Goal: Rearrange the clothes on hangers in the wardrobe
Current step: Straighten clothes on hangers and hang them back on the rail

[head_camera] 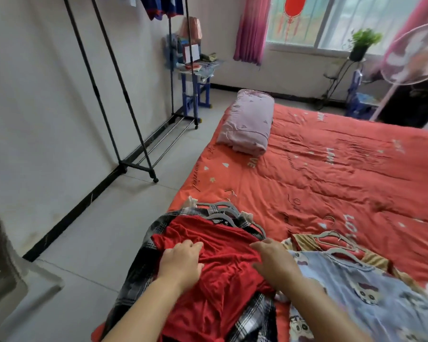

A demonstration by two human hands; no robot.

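Note:
A red shirt [223,267] lies on top of a black-and-white plaid shirt [143,265] at the near corner of the bed, both on grey hangers [220,209]. My left hand [181,262] grips a bunch of the red fabric at its left side. My right hand [274,260] rests on the red shirt's right edge, fingers loosely bent. To the right lies a light blue cartoon-print garment [356,292] on a hanger, over a tan garment [304,241]. The black clothes rack [124,95] stands along the left wall with blue-and-red clothes [163,7] hanging at the top.
The bed carries a red quilt [331,174] with a folded pink blanket [247,122] at its far left. A grey chair [3,267] stands at the near left. A blue side table [195,80], a plant stand [356,48] and a pink fan [413,58] line the far side.

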